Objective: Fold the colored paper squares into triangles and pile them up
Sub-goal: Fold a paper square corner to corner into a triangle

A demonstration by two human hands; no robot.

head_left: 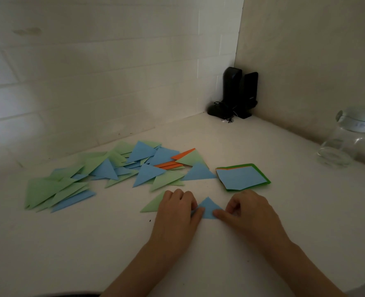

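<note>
Folded triangles (104, 170) in green, blue and orange sprawl across our white table (263, 243), behind our hands. Right of them sits our stack of squares (242, 177), blue on top. Nearest us, our left hand (177, 211) and right hand (248, 211) each keep a pinching grip on one small blue triangle (208, 207) lying flat on the table.

— Walls?
— Rear wall (91, 71) is white painted brick, courses visible, with a faint stain at upper left. Right wall (316, 61) is plain and off-white; the two meet in a corner.
— Furniture?
— White table (177, 254) set into that corner, a few dark specks on its surface.
— Lighting?
— Dim, with a paler patch at far left.
</note>
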